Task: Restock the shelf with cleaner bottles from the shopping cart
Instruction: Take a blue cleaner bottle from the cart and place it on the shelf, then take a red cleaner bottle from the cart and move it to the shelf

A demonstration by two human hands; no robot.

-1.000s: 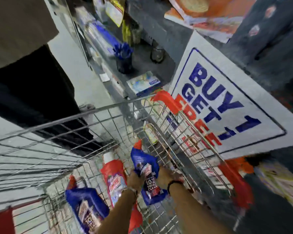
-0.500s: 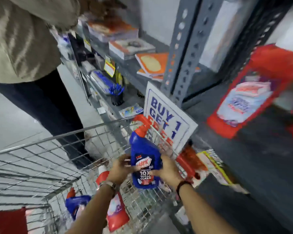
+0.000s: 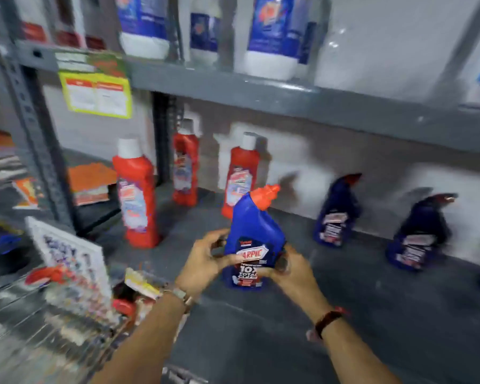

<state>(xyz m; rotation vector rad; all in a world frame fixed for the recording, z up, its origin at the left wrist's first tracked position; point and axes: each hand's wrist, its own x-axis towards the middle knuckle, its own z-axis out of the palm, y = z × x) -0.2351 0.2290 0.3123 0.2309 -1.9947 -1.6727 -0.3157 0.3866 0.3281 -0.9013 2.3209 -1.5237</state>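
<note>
- The blue cleaner bottle sits between both hands, upright with a slight tilt, above the grey shelf; whether its base touches the shelf is unclear.
- The left hand clasps its left flank, the right hand its lower right side, fingers wrapped around it.
- It has an angled orange-red cap and a label reading "10X TOTAL".
- Beyond the grip, three red bottles stand to the left and two blue bottles to the right, smeared by blur.
- Left of the hands, the shopping cart and a white sign are too blurred to read.
</note>
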